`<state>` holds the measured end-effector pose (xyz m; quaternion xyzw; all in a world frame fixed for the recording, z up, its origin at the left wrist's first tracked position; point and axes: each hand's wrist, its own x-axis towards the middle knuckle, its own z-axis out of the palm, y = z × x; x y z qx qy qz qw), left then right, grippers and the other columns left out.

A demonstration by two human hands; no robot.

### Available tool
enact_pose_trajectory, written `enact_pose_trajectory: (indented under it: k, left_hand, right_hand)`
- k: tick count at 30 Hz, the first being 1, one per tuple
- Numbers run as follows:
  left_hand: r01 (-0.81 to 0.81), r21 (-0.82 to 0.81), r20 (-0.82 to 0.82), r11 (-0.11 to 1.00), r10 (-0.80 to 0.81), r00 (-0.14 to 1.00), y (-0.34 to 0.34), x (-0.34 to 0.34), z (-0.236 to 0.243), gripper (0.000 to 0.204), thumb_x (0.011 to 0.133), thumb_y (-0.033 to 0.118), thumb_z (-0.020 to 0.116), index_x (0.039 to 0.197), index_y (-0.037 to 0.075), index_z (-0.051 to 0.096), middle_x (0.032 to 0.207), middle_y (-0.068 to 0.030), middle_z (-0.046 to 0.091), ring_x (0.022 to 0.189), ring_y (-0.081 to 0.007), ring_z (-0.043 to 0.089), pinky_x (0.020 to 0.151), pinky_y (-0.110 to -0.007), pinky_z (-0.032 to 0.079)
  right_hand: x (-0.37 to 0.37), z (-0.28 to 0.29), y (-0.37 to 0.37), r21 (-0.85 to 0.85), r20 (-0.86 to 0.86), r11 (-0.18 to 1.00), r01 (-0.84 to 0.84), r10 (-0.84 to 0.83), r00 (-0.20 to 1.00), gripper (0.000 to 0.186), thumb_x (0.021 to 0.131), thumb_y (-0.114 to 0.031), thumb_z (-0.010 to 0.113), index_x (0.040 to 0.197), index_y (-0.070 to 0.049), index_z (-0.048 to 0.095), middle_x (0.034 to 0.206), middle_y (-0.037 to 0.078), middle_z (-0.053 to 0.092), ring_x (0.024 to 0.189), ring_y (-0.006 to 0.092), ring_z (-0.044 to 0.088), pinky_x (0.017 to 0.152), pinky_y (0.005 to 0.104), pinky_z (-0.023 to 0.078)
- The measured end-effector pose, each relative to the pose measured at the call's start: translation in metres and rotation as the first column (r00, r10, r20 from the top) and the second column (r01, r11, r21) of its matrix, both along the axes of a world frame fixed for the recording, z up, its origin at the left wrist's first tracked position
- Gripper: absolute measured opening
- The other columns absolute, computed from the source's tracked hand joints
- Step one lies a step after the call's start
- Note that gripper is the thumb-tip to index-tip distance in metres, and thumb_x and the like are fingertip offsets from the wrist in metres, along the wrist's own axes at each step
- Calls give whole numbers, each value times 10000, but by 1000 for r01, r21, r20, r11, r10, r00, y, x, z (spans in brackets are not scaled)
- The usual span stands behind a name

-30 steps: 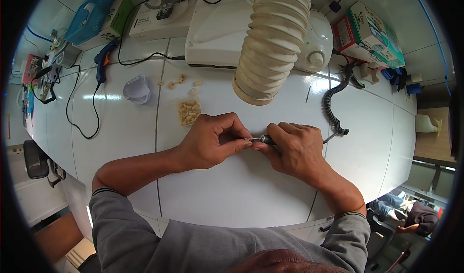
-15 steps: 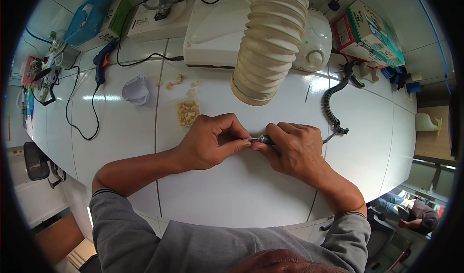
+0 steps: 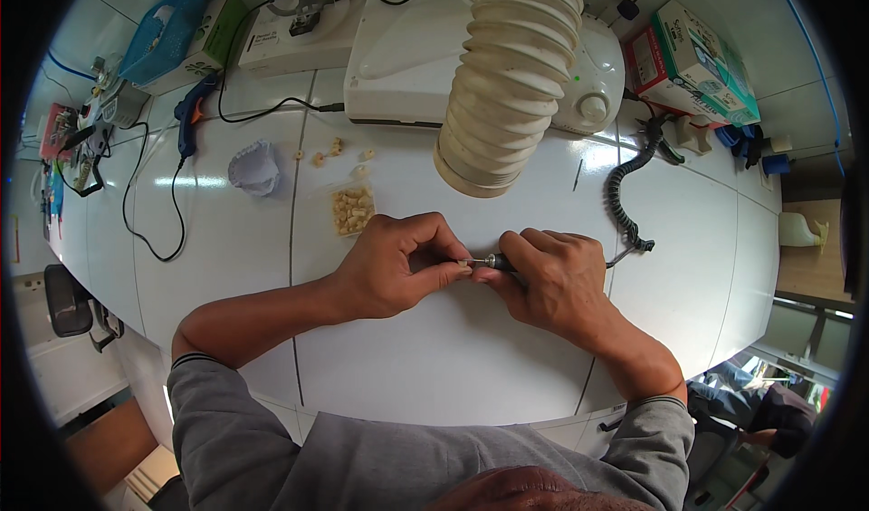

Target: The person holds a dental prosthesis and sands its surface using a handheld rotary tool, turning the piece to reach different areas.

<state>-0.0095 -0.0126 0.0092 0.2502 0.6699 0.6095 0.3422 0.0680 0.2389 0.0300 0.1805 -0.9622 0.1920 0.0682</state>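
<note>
My left hand [image 3: 403, 271] pinches a small pale piece [image 3: 463, 263] between thumb and fingertips at the centre of the white tiled worktop [image 3: 434, 366]. My right hand [image 3: 552, 280] is wrapped round a dark rotary handpiece [image 3: 501, 261], whose thin metal tip meets the piece at my left fingertips. Beyond my left hand lie a clear packet of small cream pieces [image 3: 353, 210] and several loose ones [image 3: 319, 160]. A white dental cast [image 3: 254, 167] sits further left. The handpiece's coiled cord [image 3: 620, 208] curves away at the right.
A ribbed extraction hose [image 3: 502, 104] hangs above the hands from a white machine [image 3: 403, 49]. A blue glue gun [image 3: 190, 117], blue basket [image 3: 163, 36] and cables are at the back left. Stacked boxes [image 3: 692, 63] stand back right. A seated co-worker [image 3: 778, 420] is at lower right.
My hands and the handpiece stay in nearly the same position. The co-worker at the lower right has shifted posture slightly.
</note>
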Motion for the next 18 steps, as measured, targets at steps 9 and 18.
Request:
enact_pose_trajectory:
  k: [9, 18]
  left_hand:
    - [21, -34, 21, 999, -20, 1000, 0, 0, 2, 109, 1040, -13, 767, 1106, -37, 683, 1112, -126, 809, 1071, -149, 787, 983, -310, 644]
    - [23, -40, 20, 999, -22, 1000, 0, -1, 2, 101, 1037, -22, 762, 1101, -37, 685, 1113, -122, 808, 1067, -143, 785, 980, -306, 644]
  right_hand:
    - [0, 1, -1, 7, 29, 1000, 13, -13, 999, 457, 998, -506, 803, 820, -123, 627, 640, 2, 600, 520, 213, 636, 470, 372, 446]
    - [0, 1, 0, 5, 19, 1000, 6, -6, 1000, 459, 995, -509, 806, 820, -123, 631, 639, 2, 603, 519, 211, 638, 469, 372, 446]
